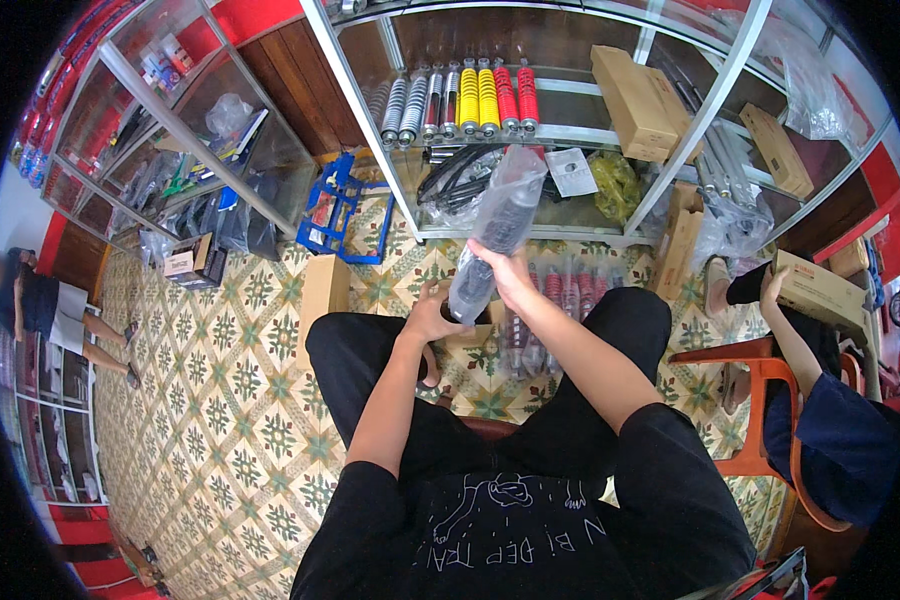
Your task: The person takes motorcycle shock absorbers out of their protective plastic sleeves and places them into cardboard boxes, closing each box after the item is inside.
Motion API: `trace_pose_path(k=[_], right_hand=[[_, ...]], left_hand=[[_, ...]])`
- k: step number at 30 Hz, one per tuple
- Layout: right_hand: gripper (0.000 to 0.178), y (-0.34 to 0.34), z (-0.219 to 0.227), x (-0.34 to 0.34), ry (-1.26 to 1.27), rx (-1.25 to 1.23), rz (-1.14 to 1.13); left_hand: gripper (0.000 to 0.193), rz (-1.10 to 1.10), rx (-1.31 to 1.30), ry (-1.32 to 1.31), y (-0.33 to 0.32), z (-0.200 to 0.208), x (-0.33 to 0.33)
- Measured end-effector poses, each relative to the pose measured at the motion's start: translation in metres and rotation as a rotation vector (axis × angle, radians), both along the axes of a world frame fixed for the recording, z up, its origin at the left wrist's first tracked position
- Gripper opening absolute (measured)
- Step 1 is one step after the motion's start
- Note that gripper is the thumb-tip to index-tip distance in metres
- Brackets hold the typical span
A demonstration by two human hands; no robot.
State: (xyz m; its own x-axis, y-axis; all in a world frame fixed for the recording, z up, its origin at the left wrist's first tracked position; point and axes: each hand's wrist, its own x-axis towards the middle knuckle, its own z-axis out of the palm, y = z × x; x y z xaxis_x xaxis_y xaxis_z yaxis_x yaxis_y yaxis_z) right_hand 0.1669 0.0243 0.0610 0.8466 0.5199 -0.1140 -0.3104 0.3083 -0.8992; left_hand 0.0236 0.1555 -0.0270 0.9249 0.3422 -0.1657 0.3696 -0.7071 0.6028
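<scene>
Hands meet on one long part sealed in a clear plastic bag [492, 232], which stands tilted above the person's knees in front of the glass cabinet [530, 130]. The right hand [510, 275] is closed around the bag's middle, while the left hand [432, 315] grips its lower end, just beside an open cardboard box [322, 290] on the patterned tile floor [220, 400]. Between the knees, past the bag, lies a cluster of bagged shock absorbers [560, 300] with red springs (too overlapped to count exactly). On the cabinet shelf stand seven coil shock absorbers [460, 100] in a row: three silver, two yellow, two red. Two long brown cartons [635, 100] rest on the shelves to the right. One blue plastic crate frame [335, 210] leans near the cabinet's left corner. At the right edge another person's hand [770, 290] touches a brown box [820, 290], beside one orange chair [770, 400]. A third person sits far off at the left.
</scene>
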Motion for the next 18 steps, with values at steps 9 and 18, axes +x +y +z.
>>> trace_pose_path(k=[9, 18], right_hand=[[0.051, 0.024, -0.053, -0.008, -0.150, -0.159, 0.073], [0.052, 0.022, -0.075, -0.025, -0.453, -0.213, 0.286]], left_hand=[[0.105, 0.055, 0.023, 0.047, 0.008, -0.001, 0.002], [0.109, -0.137, -0.084, 0.210, 0.026, 0.034, -0.003]])
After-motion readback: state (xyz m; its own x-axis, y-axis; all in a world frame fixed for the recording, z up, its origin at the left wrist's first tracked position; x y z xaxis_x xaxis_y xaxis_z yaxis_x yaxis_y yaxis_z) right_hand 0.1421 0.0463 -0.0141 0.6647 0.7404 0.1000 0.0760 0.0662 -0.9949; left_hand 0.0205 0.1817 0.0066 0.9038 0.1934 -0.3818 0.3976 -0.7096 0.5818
